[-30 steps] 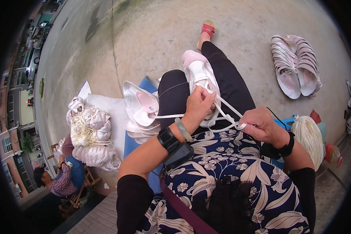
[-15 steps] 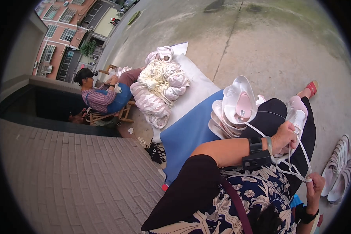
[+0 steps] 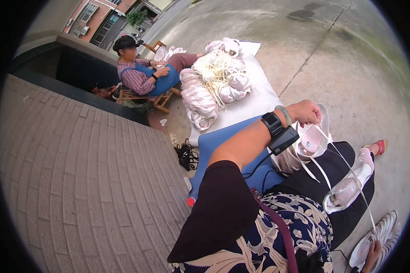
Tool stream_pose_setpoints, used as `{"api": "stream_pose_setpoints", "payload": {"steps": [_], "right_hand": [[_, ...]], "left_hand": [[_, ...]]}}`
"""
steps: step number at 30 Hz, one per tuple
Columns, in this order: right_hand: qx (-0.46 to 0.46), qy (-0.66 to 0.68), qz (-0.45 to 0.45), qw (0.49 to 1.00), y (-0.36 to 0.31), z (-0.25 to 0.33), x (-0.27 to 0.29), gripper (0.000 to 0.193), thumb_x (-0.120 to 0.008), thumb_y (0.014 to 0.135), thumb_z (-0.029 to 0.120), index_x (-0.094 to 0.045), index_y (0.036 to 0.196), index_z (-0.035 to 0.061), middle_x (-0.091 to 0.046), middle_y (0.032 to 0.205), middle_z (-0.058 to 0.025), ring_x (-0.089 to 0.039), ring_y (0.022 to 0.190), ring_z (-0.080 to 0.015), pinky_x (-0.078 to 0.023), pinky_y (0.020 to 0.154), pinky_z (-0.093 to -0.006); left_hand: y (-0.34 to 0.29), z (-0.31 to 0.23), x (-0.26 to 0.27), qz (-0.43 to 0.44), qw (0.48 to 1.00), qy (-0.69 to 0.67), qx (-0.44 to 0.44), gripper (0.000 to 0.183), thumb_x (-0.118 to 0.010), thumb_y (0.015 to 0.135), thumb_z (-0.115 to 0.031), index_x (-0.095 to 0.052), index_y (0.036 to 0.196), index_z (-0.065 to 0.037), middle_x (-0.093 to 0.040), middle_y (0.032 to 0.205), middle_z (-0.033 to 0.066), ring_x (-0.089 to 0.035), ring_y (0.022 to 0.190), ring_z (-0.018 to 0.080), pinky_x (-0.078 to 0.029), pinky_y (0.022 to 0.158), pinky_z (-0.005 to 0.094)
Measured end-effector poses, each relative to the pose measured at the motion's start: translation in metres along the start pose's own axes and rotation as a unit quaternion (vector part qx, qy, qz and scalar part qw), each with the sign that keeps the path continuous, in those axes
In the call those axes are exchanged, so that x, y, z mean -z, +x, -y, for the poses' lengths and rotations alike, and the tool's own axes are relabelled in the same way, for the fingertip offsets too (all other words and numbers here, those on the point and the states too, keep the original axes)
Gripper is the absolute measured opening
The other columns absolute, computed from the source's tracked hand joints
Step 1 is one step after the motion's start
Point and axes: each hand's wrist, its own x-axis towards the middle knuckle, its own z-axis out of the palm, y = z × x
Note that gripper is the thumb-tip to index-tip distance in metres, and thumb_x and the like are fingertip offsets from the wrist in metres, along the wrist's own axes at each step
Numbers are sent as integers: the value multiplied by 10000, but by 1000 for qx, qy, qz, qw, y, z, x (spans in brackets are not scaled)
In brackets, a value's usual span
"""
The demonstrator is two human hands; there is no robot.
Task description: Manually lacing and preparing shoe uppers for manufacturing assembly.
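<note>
My left hand is raised over a stack of white and pink shoe uppers, its fingers pinched on a white shoelace. The lace runs in a long stretch down to my right hand, low at the right, whose fingers are closed on its other end. A loose loop of lace hangs below the left hand. Across my thigh lies a pink and white shoe, with neither hand on it. The right hand is in front of a row of pale shoe uppers on the ground.
On a white sheet ahead sit bundled shoe uppers and a heap of cream laces. A blue sheet lies nearer. Black cords rest by the brick surface. Another person sits at the far left.
My left hand has moved up and away from the shoe, drawing the lace out long. My right hand has gone down and right. The view has turned, and the shoe now lies unheld.
</note>
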Motion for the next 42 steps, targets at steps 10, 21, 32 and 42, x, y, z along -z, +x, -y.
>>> {"api": "stream_pose_setpoints", "payload": {"steps": [10,21,32,42], "right_hand": [[195,83,-141,967,75,-2,-94,243,-542,843,113,-560,1043,-24,-554,1061,-152,-515,1006,-255,-401,843,-325],[289,177,-121,933,78,162,-127,303,-544,859,97,-488,1130,-27,-520,953,-141,-537,880,-254,-438,776,-319],[286,118,-153,939,77,166,-125,325,-576,833,177,-514,1092,-9,-534,899,-125,-533,795,-249,-430,714,-324],[264,151,-196,932,79,167,-128,346,-642,772,165,-543,1064,9,-545,845,-82,-503,687,-184,-425,638,-290]], "left_hand": [[38,51,-62,-196,852,452,-177,204,-595,694,-207,-620,867,-101,-579,927,86,-499,981,294,-345,837,431],[60,42,-231,-88,820,410,-390,291,-631,687,-314,-580,845,-76,-567,792,95,-530,783,244,-320,764,403],[27,29,-203,-76,829,405,-378,308,-653,684,-280,-550,880,-67,-563,823,93,-535,812,249,-336,771,389],[-9,36,-108,-160,863,376,-296,363,-649,750,-246,-560,1033,-36,-612,918,134,-571,863,313,-413,777,392]]}}
